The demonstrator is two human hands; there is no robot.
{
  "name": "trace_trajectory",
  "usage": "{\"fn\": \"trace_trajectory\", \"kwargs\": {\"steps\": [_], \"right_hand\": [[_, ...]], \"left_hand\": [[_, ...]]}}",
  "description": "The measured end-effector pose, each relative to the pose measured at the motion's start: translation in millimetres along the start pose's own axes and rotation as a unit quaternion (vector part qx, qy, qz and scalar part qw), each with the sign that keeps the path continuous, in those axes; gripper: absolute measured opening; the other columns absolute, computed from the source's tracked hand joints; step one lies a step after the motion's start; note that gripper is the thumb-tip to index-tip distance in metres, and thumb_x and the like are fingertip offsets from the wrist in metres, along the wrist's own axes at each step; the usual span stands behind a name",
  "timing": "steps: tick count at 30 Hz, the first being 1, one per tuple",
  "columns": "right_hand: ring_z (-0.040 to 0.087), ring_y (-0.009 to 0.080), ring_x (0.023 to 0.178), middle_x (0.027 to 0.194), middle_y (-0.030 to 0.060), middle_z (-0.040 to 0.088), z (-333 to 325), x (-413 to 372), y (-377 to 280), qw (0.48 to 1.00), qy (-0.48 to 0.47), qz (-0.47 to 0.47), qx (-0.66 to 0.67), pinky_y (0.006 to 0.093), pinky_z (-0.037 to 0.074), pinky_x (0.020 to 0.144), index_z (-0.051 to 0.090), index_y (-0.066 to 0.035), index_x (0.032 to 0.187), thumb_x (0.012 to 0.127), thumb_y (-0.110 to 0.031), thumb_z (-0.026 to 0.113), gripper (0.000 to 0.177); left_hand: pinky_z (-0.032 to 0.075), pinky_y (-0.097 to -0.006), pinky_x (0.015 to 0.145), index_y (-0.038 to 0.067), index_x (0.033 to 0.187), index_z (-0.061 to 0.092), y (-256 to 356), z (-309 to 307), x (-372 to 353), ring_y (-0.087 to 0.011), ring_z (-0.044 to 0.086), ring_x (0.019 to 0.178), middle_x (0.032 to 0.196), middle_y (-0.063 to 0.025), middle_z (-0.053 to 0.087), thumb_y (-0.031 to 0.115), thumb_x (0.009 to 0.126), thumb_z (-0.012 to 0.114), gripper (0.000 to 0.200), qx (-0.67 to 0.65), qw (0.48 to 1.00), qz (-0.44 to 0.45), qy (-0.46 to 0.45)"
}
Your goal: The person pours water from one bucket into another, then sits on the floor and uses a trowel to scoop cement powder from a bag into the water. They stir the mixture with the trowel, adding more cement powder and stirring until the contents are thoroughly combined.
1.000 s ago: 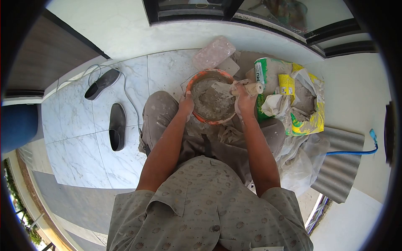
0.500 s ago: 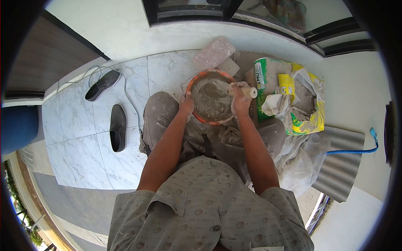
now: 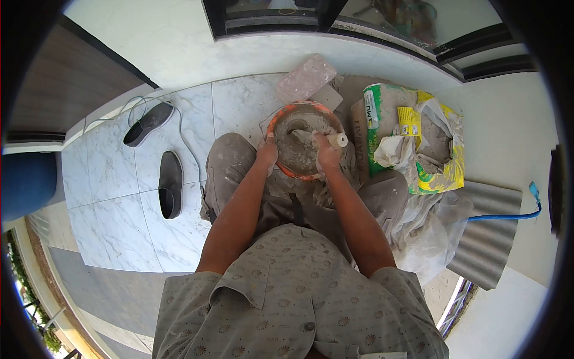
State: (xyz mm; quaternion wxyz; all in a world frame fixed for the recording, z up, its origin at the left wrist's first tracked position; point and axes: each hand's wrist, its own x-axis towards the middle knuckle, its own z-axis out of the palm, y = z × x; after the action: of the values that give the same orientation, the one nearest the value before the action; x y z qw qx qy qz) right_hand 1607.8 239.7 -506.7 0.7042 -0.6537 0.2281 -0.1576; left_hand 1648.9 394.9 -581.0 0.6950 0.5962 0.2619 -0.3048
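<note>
An orange-rimmed bucket [image 3: 278, 122] of wet grey mortar [image 3: 293, 152] stands between my knees. My left hand [image 3: 267, 151] grips the bucket's left rim. Over the right part of the bucket, my right hand [image 3: 328, 152] is closed round a trowel, whose pale round handle [image 3: 341, 140] sticks out to the right. The trowel's blade reaches left into the mortar and is partly coated, so its edges are hard to make out.
An open bag of powder [image 3: 388, 99] stands right of the bucket, with plastic sheeting [image 3: 427, 239] below it. A pinkish block [image 3: 306, 78] lies behind the bucket. Two dark shoes [image 3: 170, 184] and a thin cable are at left. A corrugated sheet [image 3: 487, 233] lies at right.
My right hand has moved left and inward over the bucket with the trowel, away from the right rim. The mortar's surface has shifted. My left hand stays at the left rim.
</note>
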Motion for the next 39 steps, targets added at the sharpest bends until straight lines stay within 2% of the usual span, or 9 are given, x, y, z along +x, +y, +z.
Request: {"fn": "trace_trajectory", "kwargs": {"steps": [4, 7, 13, 19, 25, 28, 32, 36, 39], "right_hand": [[0.056, 0.0104, 0.072, 0.077, 0.0022, 0.057, 8, -1, -50, 0.992, -0.048, 0.051, -0.101, 0.0291, 0.046, 0.065, 0.053, -0.006, 0.080, 0.080, -0.002, 0.067, 0.015], [0.054, 0.0085, 0.063, 0.073, 0.0002, 0.058, 5, 15, -76, 0.996, -0.074, -0.002, 0.049, 0.0247, 0.045, 0.059, 0.054, -0.005, 0.081, 0.081, -0.003, 0.069, 0.015], [0.053, 0.0090, 0.065, 0.072, 0.0002, 0.058, 20, 26, -79, 0.984, -0.088, -0.140, -0.062, 0.0259, 0.045, 0.062, 0.053, -0.003, 0.075, 0.080, -0.005, 0.070, 0.017], [0.052, 0.0105, 0.071, 0.075, -0.0004, 0.057, 32, 6, -9, 0.944, -0.294, -0.099, -0.112, 0.0298, 0.044, 0.067, 0.053, -0.005, 0.077, 0.075, -0.008, 0.071, 0.018], [0.053, 0.0099, 0.070, 0.072, -0.0007, 0.056, -8, 22, -23, 0.885, -0.420, -0.028, -0.199, 0.0274, 0.045, 0.065, 0.054, -0.005, 0.074, 0.074, -0.010, 0.074, 0.021], [0.053, 0.0082, 0.071, 0.074, -0.0013, 0.058, -10, 33, -56, 0.949, -0.265, 0.006, -0.172, 0.0259, 0.044, 0.064, 0.054, -0.005, 0.072, 0.078, -0.012, 0.074, 0.023], [0.051, 0.0090, 0.065, 0.071, -0.0004, 0.057, -1, 32, -105, 0.987, -0.135, -0.072, -0.042, 0.0258, 0.043, 0.064, 0.055, -0.004, 0.077, 0.085, -0.009, 0.066, 0.015], [0.051, 0.0089, 0.069, 0.073, 0.0000, 0.056, -3, 32, -21, 0.980, -0.093, -0.139, -0.111, 0.0255, 0.044, 0.066, 0.052, -0.004, 0.075, 0.085, -0.010, 0.067, 0.018], [0.052, 0.0088, 0.068, 0.073, -0.0001, 0.056, -3, 18, 3, 0.979, -0.145, -0.008, -0.142, 0.0262, 0.044, 0.064, 0.052, -0.004, 0.075, 0.084, -0.009, 0.068, 0.019]], "left_hand": [[0.037, -0.0353, 0.101, 0.004, 0.142, 0.034, -4, -1, 2, -0.0238, 0.049, 0.119, 0.134, -0.0135, 0.048, 0.043, 0.101, 0.037, 0.056, 0.005, 1.000, 0.010, 0.011], [0.034, -0.0365, 0.105, 0.004, 0.145, 0.029, -2, -3, -5, -0.0247, 0.044, 0.125, 0.140, -0.0139, 0.042, 0.049, 0.100, 0.034, 0.064, 0.018, 1.000, -0.012, -0.002], [0.033, -0.0373, 0.105, 0.003, 0.146, 0.029, -18, -10, 20, -0.0261, 0.041, 0.128, 0.142, -0.0164, 0.040, 0.054, 0.099, 0.029, 0.069, 0.006, 0.999, -0.029, -0.015], [0.033, -0.0387, 0.105, 0.002, 0.146, 0.027, -20, -13, 26, -0.0280, 0.041, 0.129, 0.143, -0.0187, 0.038, 0.059, 0.098, 0.025, 0.075, -0.001, 0.999, -0.024, -0.035], [0.032, -0.0402, 0.107, 0.003, 0.147, 0.026, -25, -12, 29, -0.0286, 0.039, 0.131, 0.146, -0.0183, 0.036, 0.059, 0.097, 0.026, 0.075, -0.013, 0.998, -0.047, -0.027], [0.031, -0.0395, 0.107, -0.001, 0.145, 0.027, -25, -11, 34, -0.0272, 0.041, 0.129, 0.144, -0.0170, 0.037, 0.059, 0.097, 0.028, 0.077, -0.015, 0.999, -0.038, -0.020], [0.031, -0.0389, 0.107, -0.003, 0.144, 0.027, -4, -6, 4, -0.0265, 0.042, 0.127, 0.143, -0.0160, 0.039, 0.058, 0.098, 0.029, 0.077, -0.060, 0.995, -0.072, -0.043], [0.029, -0.0408, 0.109, 0.007, 0.149, 0.020, -30, -12, 38, -0.0287, 0.037, 0.133, 0.148, -0.0161, 0.033, 0.058, 0.098, 0.029, 0.073, -0.031, 0.998, -0.040, -0.049], [0.028, -0.0400, 0.110, 0.005, 0.149, 0.021, -26, -13, 33, -0.0278, 0.036, 0.133, 0.148, -0.0156, 0.032, 0.057, 0.098, 0.029, 0.073, -0.039, 0.997, -0.048, -0.049]]}}
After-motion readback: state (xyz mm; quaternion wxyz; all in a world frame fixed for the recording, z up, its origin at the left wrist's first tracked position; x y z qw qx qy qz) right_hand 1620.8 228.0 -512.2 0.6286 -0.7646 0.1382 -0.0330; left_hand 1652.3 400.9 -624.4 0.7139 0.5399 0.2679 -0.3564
